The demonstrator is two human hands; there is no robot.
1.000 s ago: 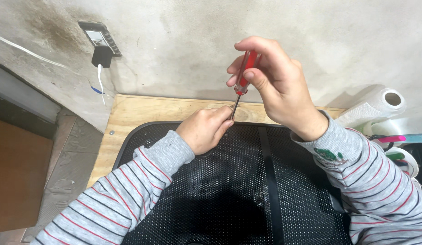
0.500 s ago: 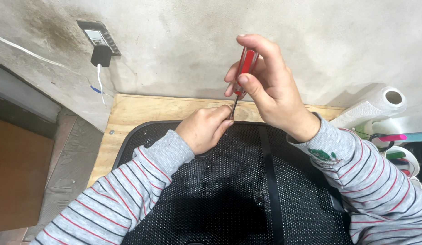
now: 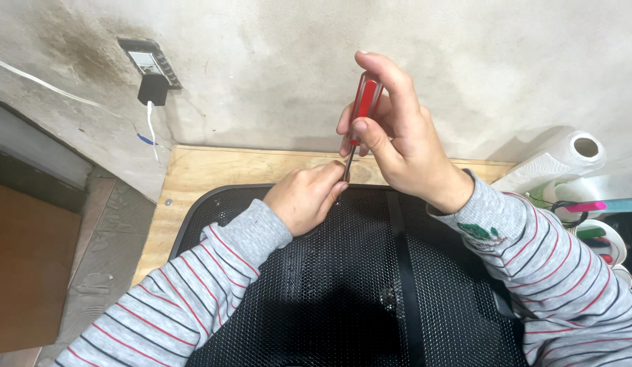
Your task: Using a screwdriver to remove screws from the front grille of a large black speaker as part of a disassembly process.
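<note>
A person's right hand (image 3: 397, 143), at upper centre of the frame, is clamped around the red handle of a screwdriver (image 3: 360, 115), held nearly upright with its thin shaft running down to the top edge of a black mesh panel (image 3: 329, 285). The left hand (image 3: 305, 197), just below and left of the tool, is curled shut at the point where the tip meets the panel's rim, its fingers pinched close around the shaft's lower end; whatever small part sits there is hidden by the fingers. Compared with a second ago, the right hand's fingers have shifted round the handle and the thumb now presses on its front, while the tip and the left hand have stayed put, which reads as a turn of the tool on one fixed spot, likely a fastener being driven or loosened. The panel lies on a wooden counter (image 3: 214, 170) set against a stained grey wall. At upper left, a black plug (image 3: 153, 88) hangs from a wall socket. At the right edge stand a roll of paper towel (image 3: 560, 163) and a clutter of small tools.
</note>
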